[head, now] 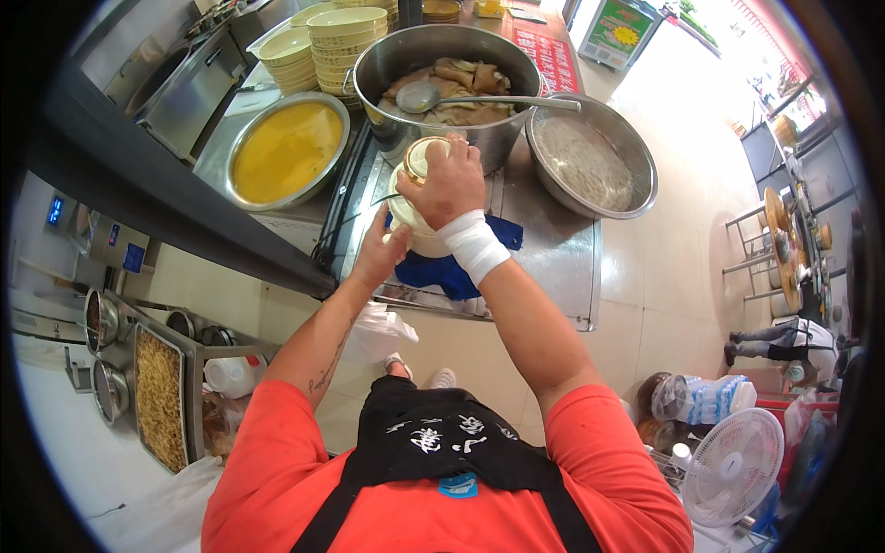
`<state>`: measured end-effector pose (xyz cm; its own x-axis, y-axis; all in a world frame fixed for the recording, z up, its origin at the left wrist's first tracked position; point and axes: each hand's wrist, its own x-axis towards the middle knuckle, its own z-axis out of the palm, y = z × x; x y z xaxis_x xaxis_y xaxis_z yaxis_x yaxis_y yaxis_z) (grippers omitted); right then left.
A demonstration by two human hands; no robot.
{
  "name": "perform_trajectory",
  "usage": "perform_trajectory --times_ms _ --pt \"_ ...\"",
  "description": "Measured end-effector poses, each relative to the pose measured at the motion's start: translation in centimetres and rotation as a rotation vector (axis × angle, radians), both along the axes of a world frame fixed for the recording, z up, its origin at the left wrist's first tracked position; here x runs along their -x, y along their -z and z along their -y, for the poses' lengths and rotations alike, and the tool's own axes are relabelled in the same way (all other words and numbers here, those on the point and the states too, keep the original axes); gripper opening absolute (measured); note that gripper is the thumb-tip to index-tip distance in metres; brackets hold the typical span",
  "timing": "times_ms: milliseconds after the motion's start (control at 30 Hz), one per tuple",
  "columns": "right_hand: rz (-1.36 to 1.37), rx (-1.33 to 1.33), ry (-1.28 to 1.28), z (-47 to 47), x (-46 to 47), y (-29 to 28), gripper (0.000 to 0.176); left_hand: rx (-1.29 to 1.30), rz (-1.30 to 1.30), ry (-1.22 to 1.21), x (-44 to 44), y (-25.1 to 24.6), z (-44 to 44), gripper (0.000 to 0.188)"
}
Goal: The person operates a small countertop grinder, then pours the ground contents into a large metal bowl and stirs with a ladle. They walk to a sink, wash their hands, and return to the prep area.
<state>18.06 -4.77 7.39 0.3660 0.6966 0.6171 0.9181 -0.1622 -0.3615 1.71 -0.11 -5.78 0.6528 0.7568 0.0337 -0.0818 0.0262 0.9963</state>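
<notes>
In front of me a cream-coloured round container (430, 243) stands on the steel worktop, partly on a dark blue cloth (442, 275). My left hand (382, 250) grips its left side, thumb and fingers against the wall. My right hand (453, 181), with a white bandage (473, 245) at the wrist, holds a small gold-rimmed cup or lid (423, 160) above it, tilted. A thin dark handle (384, 198) sticks out to the left between them. My right hand and wrist cover part of the container, and its inside cannot be seen.
A deep steel pot (387, 117) of meat pieces stands behind, a ladle (498, 101) across it. Basins of yellow liquid (283, 152) and cloudy liquid (584, 162) flank it. Bowls (346, 48) are stacked at back left. A dark post (207, 200) crosses left; a fan (733, 466) stands lower right.
</notes>
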Motion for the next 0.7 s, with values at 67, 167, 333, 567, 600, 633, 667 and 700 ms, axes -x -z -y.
perform_trajectory --times_ms 67,167,333,567,600,633,667,700 --pt "-0.010 -0.005 -0.012 0.0 0.0 0.0 0.050 0.018 0.006 -0.005 0.0 0.1 0.0 0.083" --pt "-0.026 -0.032 -0.007 0.1 0.0 0.1 0.049 0.034 0.000 0.017 -0.1 -0.2 -0.1 0.079" --pt "-0.109 -0.052 -0.039 0.4 -0.2 0.4 0.045 -0.034 -0.044 0.006 -0.2 -0.8 0.0 0.053" --pt "-0.143 -0.082 -0.045 0.1 -0.1 0.9 0.043 -0.039 -0.048 0.011 -0.6 -1.3 0.0 0.044" --pt "-0.135 -0.111 -0.028 0.0 -0.1 1.0 0.041 -0.030 -0.052 0.003 -0.7 -1.4 0.1 0.047" --pt "-0.123 -0.137 -0.010 -0.1 0.0 1.0 0.040 -0.026 -0.044 -0.003 -0.7 -1.5 0.2 0.049" --pt "-0.112 -0.141 0.003 -0.2 0.0 1.1 0.038 -0.024 -0.042 0.008 -0.8 -1.6 0.3 0.053" --pt "-0.111 -0.158 0.007 -0.2 0.0 1.2 0.036 -0.026 -0.030 0.020 -0.8 -1.7 0.4 0.057"
